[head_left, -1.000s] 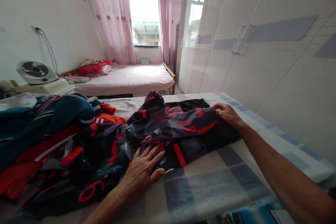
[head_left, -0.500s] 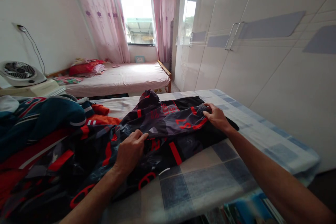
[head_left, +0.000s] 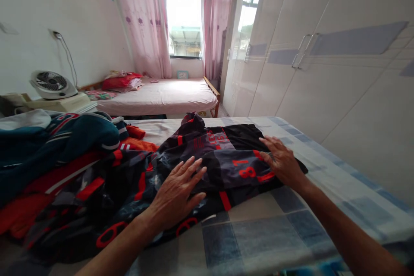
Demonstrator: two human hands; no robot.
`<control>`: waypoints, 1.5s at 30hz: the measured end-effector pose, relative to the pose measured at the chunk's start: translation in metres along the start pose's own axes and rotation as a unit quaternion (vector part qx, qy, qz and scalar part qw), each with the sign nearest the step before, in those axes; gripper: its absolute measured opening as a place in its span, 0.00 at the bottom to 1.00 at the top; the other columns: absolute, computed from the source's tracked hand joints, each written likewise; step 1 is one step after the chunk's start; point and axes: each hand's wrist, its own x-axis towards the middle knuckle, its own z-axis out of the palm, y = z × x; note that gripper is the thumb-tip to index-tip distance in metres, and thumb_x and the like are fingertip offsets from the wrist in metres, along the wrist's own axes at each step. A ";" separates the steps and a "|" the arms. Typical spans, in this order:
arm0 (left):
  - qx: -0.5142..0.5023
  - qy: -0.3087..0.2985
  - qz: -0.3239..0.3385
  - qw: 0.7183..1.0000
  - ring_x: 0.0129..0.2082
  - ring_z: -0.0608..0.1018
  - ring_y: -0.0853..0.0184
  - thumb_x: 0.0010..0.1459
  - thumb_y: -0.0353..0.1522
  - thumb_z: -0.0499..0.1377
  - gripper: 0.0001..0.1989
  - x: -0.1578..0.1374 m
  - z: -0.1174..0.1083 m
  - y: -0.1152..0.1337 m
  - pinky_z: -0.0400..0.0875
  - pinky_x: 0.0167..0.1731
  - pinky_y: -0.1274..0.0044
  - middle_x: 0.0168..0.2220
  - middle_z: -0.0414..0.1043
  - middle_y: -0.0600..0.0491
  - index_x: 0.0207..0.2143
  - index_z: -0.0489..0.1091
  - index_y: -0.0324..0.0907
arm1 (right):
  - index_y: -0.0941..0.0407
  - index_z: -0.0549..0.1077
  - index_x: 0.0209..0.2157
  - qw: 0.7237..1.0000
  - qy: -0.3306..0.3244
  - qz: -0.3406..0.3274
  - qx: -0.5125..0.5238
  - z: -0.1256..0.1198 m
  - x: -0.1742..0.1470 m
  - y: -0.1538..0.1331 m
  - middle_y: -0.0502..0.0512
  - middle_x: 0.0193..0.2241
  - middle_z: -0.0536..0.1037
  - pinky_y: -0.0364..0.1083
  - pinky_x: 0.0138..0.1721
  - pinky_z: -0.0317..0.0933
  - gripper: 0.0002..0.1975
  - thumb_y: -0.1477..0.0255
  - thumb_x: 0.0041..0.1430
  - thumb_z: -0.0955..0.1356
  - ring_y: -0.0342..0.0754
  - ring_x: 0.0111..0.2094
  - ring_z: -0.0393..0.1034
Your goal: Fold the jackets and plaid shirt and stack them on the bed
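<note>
A black and grey jacket with red stripes and red lettering lies spread on the bed. One of its sleeves, marked with red digits, runs across the body of the garment. My left hand is open, palm down, with fingers spread over the near part of the jacket. At the sleeve's right end my right hand is open too, its fingers stretched out over the cuff, which they mostly hide. Whether either palm presses on the cloth I cannot tell.
A heap of clothes with a teal jacket and orange garments lies to the left. The checked bedsheet shows in front and at right. Beyond are a pink bed, a fan and a white wardrobe.
Both hands have let go of the sleeve and their fingers have opened out. The sleeve lies flatter, with its red digits more fully shown. The camera view has turned slightly left.
</note>
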 end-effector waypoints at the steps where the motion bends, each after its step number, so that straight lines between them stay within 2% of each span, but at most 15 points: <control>1: -0.012 -0.033 -0.003 0.999 0.64 0.55 0.55 0.61 0.42 0.51 0.28 -0.002 0.005 -0.003 0.53 0.59 0.59 0.65 0.51 0.47 0.62 0.54 0.45 | 0.53 0.62 0.59 0.999 -0.034 -0.014 0.000 0.007 -0.002 -0.005 0.57 0.61 0.60 0.57 0.59 0.49 0.25 0.59 0.63 0.56 0.54 0.63 0.50; 4: -0.075 -0.120 -0.029 0.990 0.63 0.58 0.55 0.61 0.46 0.49 0.30 -0.007 0.012 -0.012 0.54 0.59 0.59 0.64 0.53 0.48 0.62 0.54 0.46 | 0.52 0.66 0.57 0.987 -0.157 -0.025 0.002 0.028 -0.007 -0.007 0.56 0.60 0.63 0.57 0.59 0.49 0.25 0.57 0.62 0.56 0.55 0.62 0.53; 7: -0.145 -0.138 -0.076 0.977 0.56 0.69 0.61 0.63 0.44 0.46 0.22 0.007 -0.001 -0.032 0.62 0.54 0.69 0.58 0.65 0.52 0.55 0.65 0.49 | 0.52 0.70 0.53 0.971 -0.232 -0.028 0.042 0.033 0.007 0.005 0.55 0.57 0.68 0.53 0.58 0.52 0.23 0.59 0.63 0.56 0.53 0.59 0.59; 10: -0.109 -0.079 -0.214 0.968 0.50 0.74 0.63 0.63 0.39 0.46 0.19 0.041 -0.017 -0.070 0.65 0.50 0.74 0.53 0.71 0.52 0.50 0.70 0.47 | 0.53 0.71 0.51 0.976 -0.211 -0.002 0.051 0.027 0.046 0.020 0.56 0.53 0.72 0.51 0.55 0.57 0.21 0.63 0.63 0.57 0.53 0.53 0.65; 13: -0.054 -0.051 -0.316 0.946 0.53 0.71 0.57 0.60 0.38 0.50 0.21 0.078 -0.017 -0.117 0.63 0.51 0.70 0.55 0.68 0.45 0.52 0.68 0.41 | 0.55 0.70 0.52 0.987 -0.163 0.006 -0.001 0.032 0.093 0.032 0.58 0.52 0.72 0.51 0.53 0.58 0.20 0.68 0.61 0.59 0.54 0.52 0.66; 18: -0.069 -0.072 -0.376 0.921 0.51 0.72 0.47 0.49 0.50 0.56 0.31 0.114 0.013 -0.169 0.66 0.46 0.67 0.49 0.71 0.34 0.46 0.71 0.34 | 0.51 0.70 0.53 0.984 -0.165 0.000 -0.062 0.070 0.156 0.053 0.58 0.55 0.69 0.57 0.52 0.56 0.22 0.77 0.59 0.58 0.55 0.56 0.61; 21: -0.101 -0.069 -0.385 0.915 0.47 0.74 0.49 0.47 0.47 0.59 0.26 0.121 0.032 -0.183 0.67 0.42 0.69 0.44 0.75 0.38 0.42 0.73 0.37 | 0.49 0.68 0.53 0.979 -0.185 -0.008 -0.080 0.094 0.180 0.066 0.57 0.57 0.67 0.60 0.52 0.55 0.23 0.77 0.58 0.59 0.56 0.57 0.58; 24: -0.157 -0.049 -0.387 0.907 0.41 0.77 0.55 0.49 0.39 0.58 0.12 0.123 0.045 -0.193 0.67 0.39 0.72 0.34 0.77 0.47 0.32 0.75 0.41 | 0.49 0.69 0.52 0.975 -0.202 -0.016 -0.091 0.113 0.195 0.073 0.58 0.56 0.68 0.59 0.50 0.56 0.21 0.74 0.56 0.62 0.56 0.57 0.58; 26: -0.208 -0.024 -0.395 0.894 0.37 0.77 0.59 0.51 0.36 0.56 0.09 0.122 0.052 -0.198 0.68 0.36 0.75 0.30 0.77 0.49 0.28 0.73 0.41 | 0.52 0.72 0.48 0.975 -0.201 -0.009 -0.094 0.122 0.201 0.076 0.59 0.51 0.72 0.57 0.48 0.57 0.17 0.72 0.56 0.63 0.56 0.54 0.62; 29: -0.294 0.028 -0.421 0.858 0.32 0.78 0.63 0.55 0.37 0.51 0.13 0.121 0.058 -0.203 0.69 0.29 0.77 0.28 0.76 0.51 0.32 0.71 0.40 | 0.56 0.75 0.40 0.978 -0.183 0.012 -0.097 0.129 0.207 0.078 0.61 0.43 0.76 0.57 0.47 0.56 0.14 0.70 0.59 0.60 0.55 0.48 0.66; 32: -0.363 0.069 -0.437 0.820 0.28 0.77 0.66 0.56 0.42 0.49 0.16 0.120 0.058 -0.202 0.70 0.26 0.79 0.27 0.75 0.53 0.35 0.69 0.40 | 0.55 0.74 0.40 0.980 -0.166 0.040 -0.100 0.135 0.211 0.080 0.61 0.43 0.76 0.58 0.47 0.55 0.16 0.71 0.60 0.57 0.56 0.47 0.65; 37: -0.431 0.038 -0.424 0.796 0.23 0.75 0.64 0.43 0.47 0.62 0.20 0.122 0.047 -0.196 0.67 0.20 0.77 0.23 0.74 0.52 0.29 0.71 0.38 | 0.54 0.74 0.43 0.975 -0.195 0.054 -0.095 0.137 0.212 0.080 0.61 0.47 0.74 0.57 0.44 0.56 0.20 0.78 0.47 0.62 0.57 0.48 0.64; 40: -0.444 0.040 -0.396 0.803 0.24 0.75 0.63 0.40 0.42 0.64 0.20 0.128 0.031 -0.189 0.68 0.23 0.76 0.25 0.74 0.52 0.32 0.73 0.37 | 0.55 0.74 0.41 0.977 -0.184 0.047 -0.099 0.121 0.211 0.079 0.60 0.44 0.75 0.57 0.45 0.55 0.18 0.78 0.48 0.61 0.57 0.49 0.63; 42: -0.434 0.062 -0.371 0.819 0.29 0.75 0.64 0.42 0.40 0.63 0.18 0.129 0.015 -0.179 0.69 0.28 0.76 0.28 0.74 0.53 0.34 0.73 0.38 | 0.55 0.73 0.40 0.985 -0.138 0.039 -0.099 0.105 0.206 0.080 0.59 0.43 0.75 0.56 0.46 0.53 0.16 0.76 0.50 0.61 0.56 0.48 0.62; 45: -0.325 0.091 -0.265 0.903 0.35 0.73 0.65 0.48 0.35 0.59 0.11 0.115 -0.007 -0.152 0.67 0.37 0.76 0.32 0.71 0.54 0.34 0.73 0.41 | 0.55 0.72 0.36 0.994 -0.049 0.018 -0.099 0.081 0.184 0.085 0.59 0.39 0.75 0.53 0.44 0.52 0.11 0.74 0.51 0.61 0.55 0.44 0.63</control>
